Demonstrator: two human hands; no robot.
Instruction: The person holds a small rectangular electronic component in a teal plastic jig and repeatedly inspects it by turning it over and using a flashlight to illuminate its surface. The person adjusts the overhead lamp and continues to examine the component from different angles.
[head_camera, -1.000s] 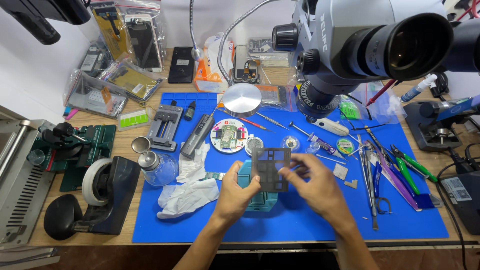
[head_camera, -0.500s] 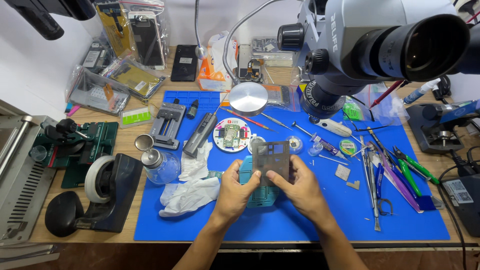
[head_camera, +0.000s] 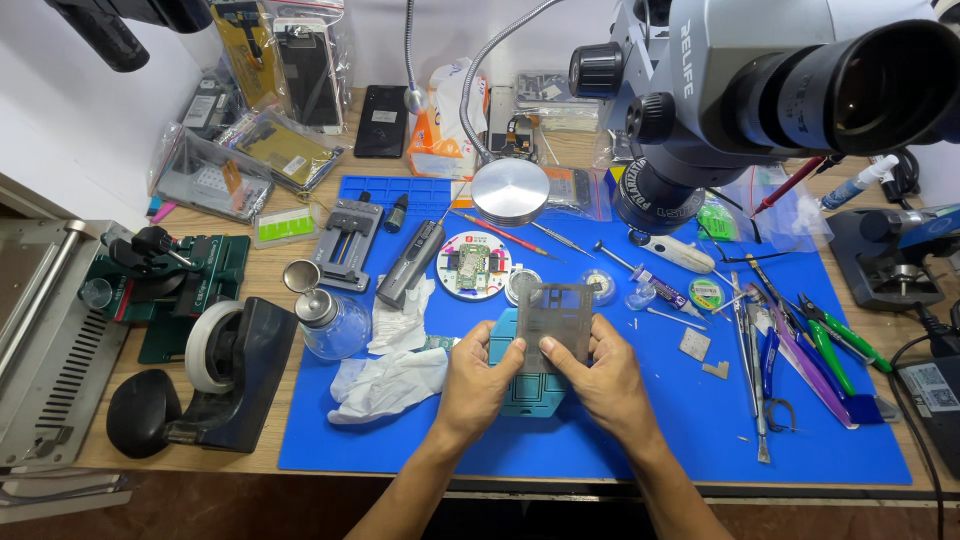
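Note:
My left hand (head_camera: 480, 378) and my right hand (head_camera: 598, 375) together hold a thin grey metal stencil plate (head_camera: 553, 322) tilted up above the blue work mat (head_camera: 380, 440). Fingers of both hands pinch its lower corners. Right under the plate lies a teal holder block (head_camera: 528, 393). Just beyond it sit a round white dish with a small green circuit board (head_camera: 473, 265) and a small round clear lid (head_camera: 523, 286).
A large microscope head (head_camera: 760, 90) hangs over the right back. Tweezers, pliers and cutters (head_camera: 790, 340) lie on the mat's right side. White gloves (head_camera: 388, 382), a glass dispenser bottle (head_camera: 330, 322), a tape dispenser (head_camera: 225, 370) and a green jig (head_camera: 170, 285) stand left.
The view has shifted slightly. Both hands keep hold of the stencil plate, which has lifted a little toward the back and tilted more upright.

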